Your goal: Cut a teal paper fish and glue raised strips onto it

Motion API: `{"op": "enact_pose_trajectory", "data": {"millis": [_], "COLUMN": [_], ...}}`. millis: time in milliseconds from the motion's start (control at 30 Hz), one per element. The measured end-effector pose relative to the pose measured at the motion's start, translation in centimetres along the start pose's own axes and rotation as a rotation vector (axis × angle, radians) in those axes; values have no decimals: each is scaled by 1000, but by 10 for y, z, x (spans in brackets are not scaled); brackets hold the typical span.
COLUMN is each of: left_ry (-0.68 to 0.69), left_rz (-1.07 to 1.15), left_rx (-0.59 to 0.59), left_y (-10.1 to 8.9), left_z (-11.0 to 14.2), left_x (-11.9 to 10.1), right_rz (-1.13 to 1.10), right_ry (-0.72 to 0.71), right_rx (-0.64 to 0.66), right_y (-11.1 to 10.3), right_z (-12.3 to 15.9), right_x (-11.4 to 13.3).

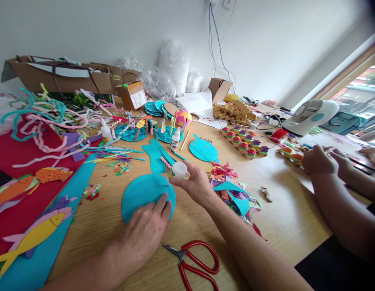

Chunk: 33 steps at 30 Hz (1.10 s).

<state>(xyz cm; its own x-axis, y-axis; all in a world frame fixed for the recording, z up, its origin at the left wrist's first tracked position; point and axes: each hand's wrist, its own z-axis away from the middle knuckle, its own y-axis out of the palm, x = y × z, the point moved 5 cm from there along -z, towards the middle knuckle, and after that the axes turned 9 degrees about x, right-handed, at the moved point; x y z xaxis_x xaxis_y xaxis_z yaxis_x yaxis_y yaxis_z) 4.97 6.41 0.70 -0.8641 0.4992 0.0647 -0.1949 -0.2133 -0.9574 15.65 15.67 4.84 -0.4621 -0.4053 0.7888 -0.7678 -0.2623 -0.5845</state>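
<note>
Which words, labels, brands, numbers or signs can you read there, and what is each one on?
No text can be read in this view.
Small cardboard box: printed white label, too small to read.
Standing bottle: label marks, too small and blurred to read.
Held bottle in the right hand: no legible writing.

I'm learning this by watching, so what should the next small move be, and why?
Probably squeeze the small bottle gently at the edge of the blue disc: the right hand holds it tipped there, base up, while the left hand lies on the disc, which should steady it.
</note>
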Motion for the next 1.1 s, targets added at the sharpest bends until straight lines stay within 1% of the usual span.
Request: {"op": "enact_pose_trajectory", "data": {"millis": [100, 567, 733, 833, 933, 1100], "left_ry": [-12, -7, -4, -3, -5, -9], "left_rz": [9, 1, -5, -11, -21, -17], "left_rx": [11, -109, -88, -104, -121, -94], "left_y": [1, 7, 6, 7, 8, 8], "left_z": [1, 0, 0, -1, -1, 1], "left_x": [1, 0, 0, 0, -1, -1], "right_rz": [-21, -119, -111, -92, -74, -82], "right_ry": [12, 8, 9, 19, 12, -12], "right_rx": [3, 13, 19, 30, 19, -4], "right_y": [1, 4, 3, 2, 0, -1], "right_z": [0, -2, -2, 0, 1, -1], "right_x": [-1, -4, -4, -4, -3, -1]}}
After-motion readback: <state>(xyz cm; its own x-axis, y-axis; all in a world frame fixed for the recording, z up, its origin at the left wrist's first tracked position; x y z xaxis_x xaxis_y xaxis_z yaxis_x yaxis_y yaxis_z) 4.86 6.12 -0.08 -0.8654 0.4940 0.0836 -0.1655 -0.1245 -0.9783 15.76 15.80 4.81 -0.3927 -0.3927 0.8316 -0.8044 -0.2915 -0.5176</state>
